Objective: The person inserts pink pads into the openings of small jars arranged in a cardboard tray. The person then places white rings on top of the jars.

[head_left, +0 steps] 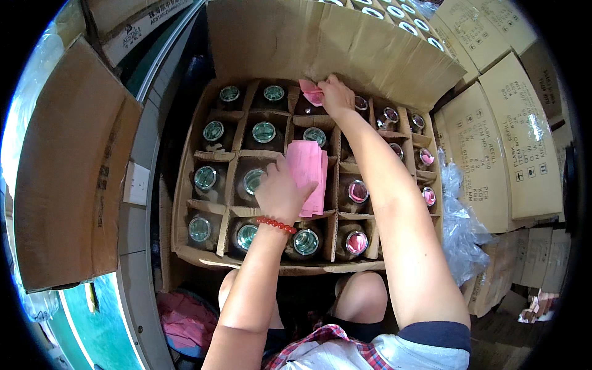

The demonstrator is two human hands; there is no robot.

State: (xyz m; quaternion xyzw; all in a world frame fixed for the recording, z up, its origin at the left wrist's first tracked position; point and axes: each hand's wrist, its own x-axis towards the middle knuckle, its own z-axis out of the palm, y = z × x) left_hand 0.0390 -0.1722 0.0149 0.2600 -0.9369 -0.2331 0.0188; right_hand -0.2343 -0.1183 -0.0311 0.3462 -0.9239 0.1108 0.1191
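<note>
My left hand [279, 192] is closed on a stack of pink paper slips [308, 169], held over the middle of an open cardboard box [179, 228]. Card dividers split the box into cells, with round-mouthed glass flasks [263, 132] standing upright in them. At the far row my right hand [337, 97] pinches a single folded pink slip [312, 94] above a cell; its fingertips are partly hidden. Pink paper shows inside several flasks on the right, such as a near one [356, 242]. Flasks on the left look greenish inside.
The raised box flap [320, 46] stands behind the far row. Stacked cartons [518, 135] and crumpled clear plastic [459, 228] lie to the right. At lower left is a tub of pink paper [185, 320], near a brown carton [74, 172].
</note>
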